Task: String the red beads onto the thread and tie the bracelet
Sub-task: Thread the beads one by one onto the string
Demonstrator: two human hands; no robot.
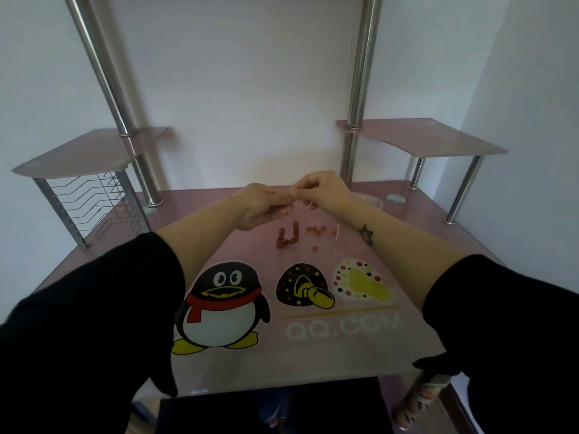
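Pink glass makes up the desk top (238, 245), and both hands are raised above its far middle, fingertips meeting so the fine work sits straight ahead of the eyes. The left hand (263, 206) is curled, its fingers pressed together near the right hand (319, 189), which pinches at the meeting point; a pale thread (308, 202) seems to loop down from there, though what sits between the fingertips is too small to tell. Below the hands a strung run of red beads (287, 238) lies in a J shape on the glass, with loose beads (316, 229) scattered just beside it to the right, near enough to pick up singly. I judge threading is still under way, tying not yet begun. A clear shallow dish (371, 200) sits behind the right wrist. Open glass spreads toward the penguin print (219, 305), well clear of the near edge, so stray beads have room before falling.
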